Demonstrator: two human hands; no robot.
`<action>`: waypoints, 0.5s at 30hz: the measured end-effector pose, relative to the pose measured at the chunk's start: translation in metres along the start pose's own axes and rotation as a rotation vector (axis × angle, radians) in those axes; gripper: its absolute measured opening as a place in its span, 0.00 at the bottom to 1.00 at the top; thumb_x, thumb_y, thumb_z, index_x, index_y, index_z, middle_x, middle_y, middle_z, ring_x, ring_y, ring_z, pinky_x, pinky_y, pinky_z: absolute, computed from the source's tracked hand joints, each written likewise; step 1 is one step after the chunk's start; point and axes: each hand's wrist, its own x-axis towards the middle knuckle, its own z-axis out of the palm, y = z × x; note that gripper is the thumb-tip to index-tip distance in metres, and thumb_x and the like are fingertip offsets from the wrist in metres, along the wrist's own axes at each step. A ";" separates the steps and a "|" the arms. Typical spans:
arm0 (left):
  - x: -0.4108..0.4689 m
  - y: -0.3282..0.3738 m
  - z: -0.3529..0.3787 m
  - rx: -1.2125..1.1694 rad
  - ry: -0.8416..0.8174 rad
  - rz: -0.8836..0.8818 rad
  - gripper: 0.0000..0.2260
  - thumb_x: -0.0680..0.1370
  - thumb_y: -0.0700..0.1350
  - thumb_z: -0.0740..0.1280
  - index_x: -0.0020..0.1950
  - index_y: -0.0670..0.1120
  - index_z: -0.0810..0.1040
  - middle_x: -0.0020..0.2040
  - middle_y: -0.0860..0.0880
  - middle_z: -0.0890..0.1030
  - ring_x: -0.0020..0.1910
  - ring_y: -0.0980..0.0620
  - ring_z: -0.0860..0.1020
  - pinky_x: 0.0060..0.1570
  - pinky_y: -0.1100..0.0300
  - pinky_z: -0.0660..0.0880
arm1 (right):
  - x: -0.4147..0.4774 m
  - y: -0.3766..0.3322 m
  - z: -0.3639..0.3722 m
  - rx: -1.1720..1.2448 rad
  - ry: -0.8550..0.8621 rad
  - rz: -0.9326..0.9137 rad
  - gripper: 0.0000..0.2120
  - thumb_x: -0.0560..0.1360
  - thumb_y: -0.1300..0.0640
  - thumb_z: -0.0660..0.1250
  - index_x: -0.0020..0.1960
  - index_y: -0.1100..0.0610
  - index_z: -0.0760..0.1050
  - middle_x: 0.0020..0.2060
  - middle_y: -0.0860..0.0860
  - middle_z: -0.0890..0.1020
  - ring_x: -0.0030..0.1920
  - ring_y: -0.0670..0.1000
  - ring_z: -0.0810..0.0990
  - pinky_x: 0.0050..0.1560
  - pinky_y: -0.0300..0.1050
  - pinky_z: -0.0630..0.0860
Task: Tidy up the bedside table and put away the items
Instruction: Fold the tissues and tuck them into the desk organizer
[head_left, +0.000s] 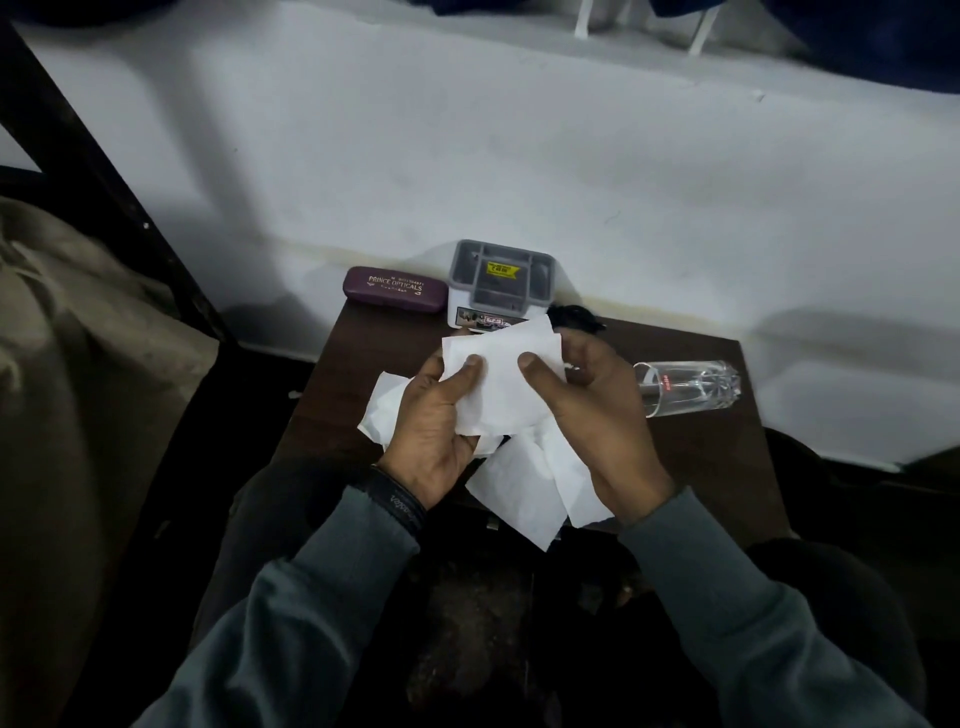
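I see the left hand (431, 421) and right hand (602, 415) pinching thin white paper sheets (501, 387) above the dark brown bedside table (711, 457). I judge the sheets light, limp and easily torn, so hold them at the edges. A clear glass tumbler (685, 387) lying sideways, a maroon spectacle case (395, 296) and a grey plastic organiser (498, 283) crowd the table.
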 end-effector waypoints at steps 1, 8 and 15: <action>-0.001 0.001 0.000 -0.001 -0.003 -0.001 0.17 0.82 0.38 0.68 0.71 0.41 0.76 0.64 0.38 0.83 0.55 0.43 0.85 0.49 0.49 0.85 | 0.002 0.001 -0.003 0.020 -0.025 0.053 0.18 0.75 0.55 0.78 0.63 0.55 0.81 0.57 0.51 0.87 0.58 0.53 0.85 0.59 0.51 0.82; -0.007 0.010 0.003 -0.026 -0.117 -0.044 0.19 0.80 0.46 0.68 0.70 0.43 0.78 0.68 0.38 0.81 0.60 0.40 0.83 0.51 0.45 0.84 | 0.003 -0.005 -0.013 0.315 -0.145 0.309 0.14 0.75 0.63 0.75 0.61 0.62 0.82 0.52 0.56 0.88 0.54 0.57 0.88 0.46 0.48 0.86; -0.005 0.011 -0.011 -0.464 -0.322 -0.144 0.37 0.81 0.69 0.54 0.75 0.41 0.74 0.74 0.39 0.75 0.73 0.38 0.75 0.75 0.38 0.67 | -0.014 -0.057 -0.010 0.536 -0.581 0.174 0.19 0.72 0.61 0.75 0.62 0.64 0.82 0.60 0.60 0.85 0.60 0.58 0.85 0.57 0.55 0.83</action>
